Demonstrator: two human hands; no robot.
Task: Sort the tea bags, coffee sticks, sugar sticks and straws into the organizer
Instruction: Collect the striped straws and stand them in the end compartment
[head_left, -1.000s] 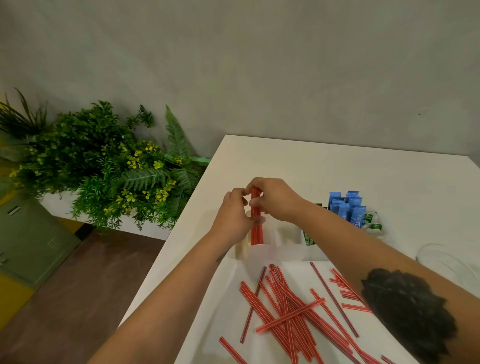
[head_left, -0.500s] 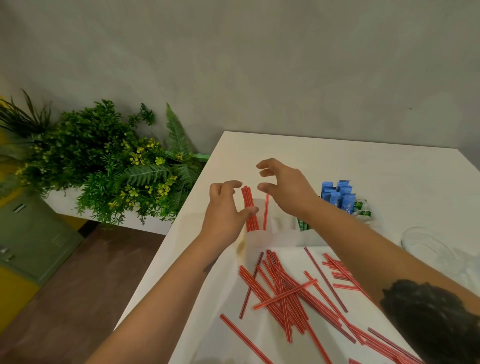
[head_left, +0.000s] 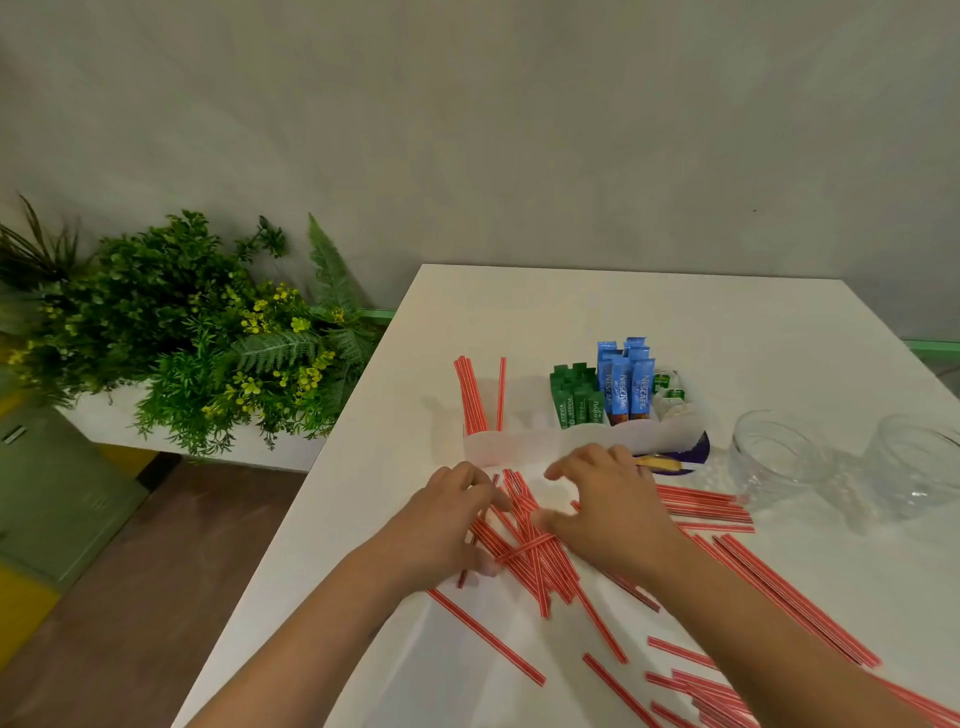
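Both hands down on loose pile of red striped straws (head_left: 535, 551) mid worktop (head_left: 727, 322). Left hand (head_left: 441, 525) fingers curled into pile, grip unclear. Right hand (head_left: 608, 504) fingers spread, relaxed, over straws. White organizer (head_left: 524, 441) just behind: few straws upright in left compartment, green Stevia sticks (head_left: 576, 397) & blue Nescafe sticks (head_left: 626, 382) further right.

1. Both hands, left hand (head_left: 447, 525) and right hand (head_left: 613, 512), rest with curled fingers on the heap of red straws (head_left: 530, 551) on the white surface (head_left: 623, 312).
2. The organizer (head_left: 524, 441) behind holds upright straws, green sticks (head_left: 576, 397) and blue sticks (head_left: 626, 379).
3. Two glass bowls (head_left: 779, 452) stand to the right.
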